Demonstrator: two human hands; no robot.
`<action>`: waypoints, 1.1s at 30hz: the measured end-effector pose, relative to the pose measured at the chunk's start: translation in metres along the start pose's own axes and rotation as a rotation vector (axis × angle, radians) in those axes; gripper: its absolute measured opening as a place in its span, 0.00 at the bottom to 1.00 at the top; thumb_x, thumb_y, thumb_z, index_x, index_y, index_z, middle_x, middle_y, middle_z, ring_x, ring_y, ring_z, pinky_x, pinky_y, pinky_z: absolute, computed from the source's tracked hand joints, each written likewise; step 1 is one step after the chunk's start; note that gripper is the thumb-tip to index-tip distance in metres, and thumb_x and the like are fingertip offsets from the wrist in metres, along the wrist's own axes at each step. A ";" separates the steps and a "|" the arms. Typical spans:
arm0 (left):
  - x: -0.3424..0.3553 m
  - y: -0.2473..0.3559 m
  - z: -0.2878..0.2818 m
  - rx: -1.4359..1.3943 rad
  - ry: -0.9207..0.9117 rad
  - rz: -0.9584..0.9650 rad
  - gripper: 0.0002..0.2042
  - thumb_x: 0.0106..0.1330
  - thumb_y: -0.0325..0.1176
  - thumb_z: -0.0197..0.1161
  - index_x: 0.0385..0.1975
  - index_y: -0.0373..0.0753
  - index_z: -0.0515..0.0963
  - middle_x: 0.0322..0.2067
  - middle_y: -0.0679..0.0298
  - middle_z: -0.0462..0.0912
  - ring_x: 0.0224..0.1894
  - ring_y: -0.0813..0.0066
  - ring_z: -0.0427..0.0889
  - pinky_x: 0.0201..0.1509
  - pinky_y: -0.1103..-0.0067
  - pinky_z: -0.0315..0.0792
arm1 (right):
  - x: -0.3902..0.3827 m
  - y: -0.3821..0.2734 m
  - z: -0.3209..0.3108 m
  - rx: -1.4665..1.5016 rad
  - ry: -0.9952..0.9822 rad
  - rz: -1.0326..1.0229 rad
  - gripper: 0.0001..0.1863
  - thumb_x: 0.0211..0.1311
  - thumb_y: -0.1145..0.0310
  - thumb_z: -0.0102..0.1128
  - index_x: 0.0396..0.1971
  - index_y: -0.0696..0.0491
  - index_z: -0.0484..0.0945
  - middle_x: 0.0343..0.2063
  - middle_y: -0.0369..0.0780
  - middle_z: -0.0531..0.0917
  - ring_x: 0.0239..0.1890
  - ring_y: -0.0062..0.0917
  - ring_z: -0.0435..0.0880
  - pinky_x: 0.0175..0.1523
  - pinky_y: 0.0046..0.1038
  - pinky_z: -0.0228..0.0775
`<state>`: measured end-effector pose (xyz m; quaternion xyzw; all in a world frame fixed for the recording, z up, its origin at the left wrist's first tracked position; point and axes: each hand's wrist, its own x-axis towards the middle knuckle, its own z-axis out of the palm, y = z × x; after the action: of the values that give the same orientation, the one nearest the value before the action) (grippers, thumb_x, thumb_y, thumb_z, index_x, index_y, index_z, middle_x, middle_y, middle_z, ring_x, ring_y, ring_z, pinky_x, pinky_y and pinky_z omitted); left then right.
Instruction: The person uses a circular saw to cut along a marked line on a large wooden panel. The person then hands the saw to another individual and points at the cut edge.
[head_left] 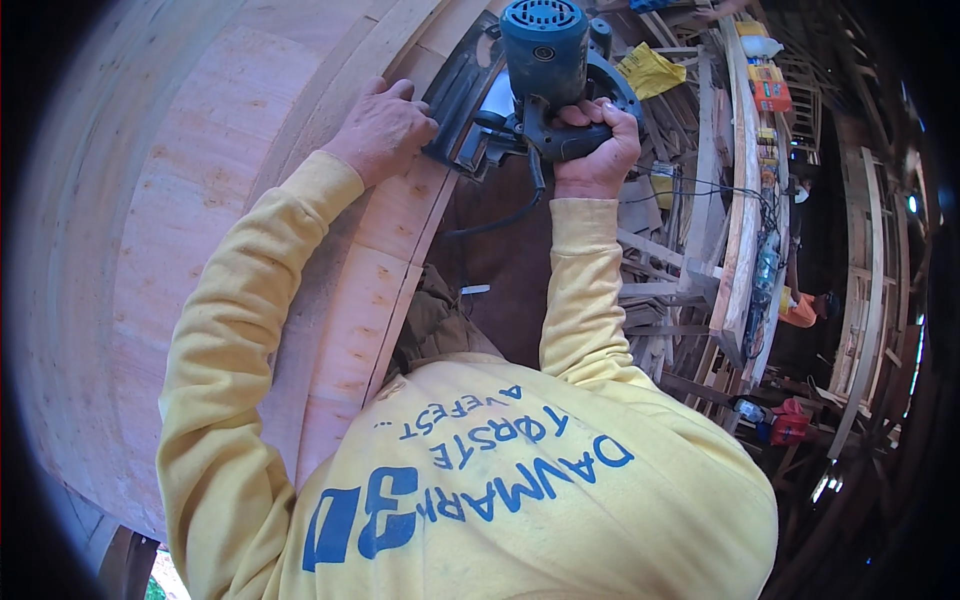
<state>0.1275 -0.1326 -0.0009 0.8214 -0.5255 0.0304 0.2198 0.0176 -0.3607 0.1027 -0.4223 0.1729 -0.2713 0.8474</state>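
A blue-green circular saw (545, 55) with a dark base plate (462, 100) lies over the edge of a plywood surface. Wrapped round its black handle is my right hand (603, 150), closed on the grip. My left hand (385, 128) rests on the wood just left of the base plate. Its fingers are apart and bent, with the thumb side against the plate's edge; some fingertips are hidden. Along the board under the saw runs a dark straight line (435, 215). A black cord (500, 226) hangs below the saw.
Pale plywood (215, 130) with a raised wooden strip (345, 65) fills the left side. To the right, stacked timber (690, 200) and a long plank shelf (738, 215) hold tools and orange boxes (768, 88). A yellow sheet (652, 70) lies near the saw. Part of another person's hand (722, 8) shows at the top.
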 end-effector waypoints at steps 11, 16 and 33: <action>0.020 -0.006 -0.001 0.012 0.009 0.001 0.04 0.52 0.33 0.69 0.28 0.48 0.84 0.33 0.70 0.81 0.51 0.67 0.74 0.59 0.68 0.64 | 0.023 -0.003 -0.005 0.046 -0.015 0.007 0.05 0.59 0.67 0.58 0.30 0.49 0.71 0.25 0.31 0.73 0.29 0.24 0.75 0.44 0.33 0.70; 0.027 -0.006 -0.005 0.044 -0.060 -0.005 0.06 0.56 0.32 0.66 0.31 0.50 0.87 0.35 0.71 0.84 0.52 0.69 0.75 0.58 0.68 0.63 | 0.029 -0.004 -0.006 0.043 -0.010 0.003 0.05 0.59 0.68 0.58 0.30 0.50 0.71 0.25 0.32 0.73 0.28 0.24 0.74 0.42 0.29 0.71; 0.052 -0.014 -0.003 0.016 0.000 0.015 0.04 0.53 0.29 0.66 0.27 0.49 0.85 0.31 0.70 0.81 0.49 0.66 0.75 0.56 0.67 0.62 | 0.052 -0.007 -0.006 0.052 0.001 -0.016 0.07 0.59 0.69 0.58 0.34 0.51 0.70 0.25 0.33 0.72 0.29 0.24 0.73 0.41 0.29 0.70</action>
<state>0.1634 -0.1706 0.0114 0.8193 -0.5312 0.0364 0.2129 0.0537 -0.3997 0.1018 -0.4016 0.1628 -0.2825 0.8558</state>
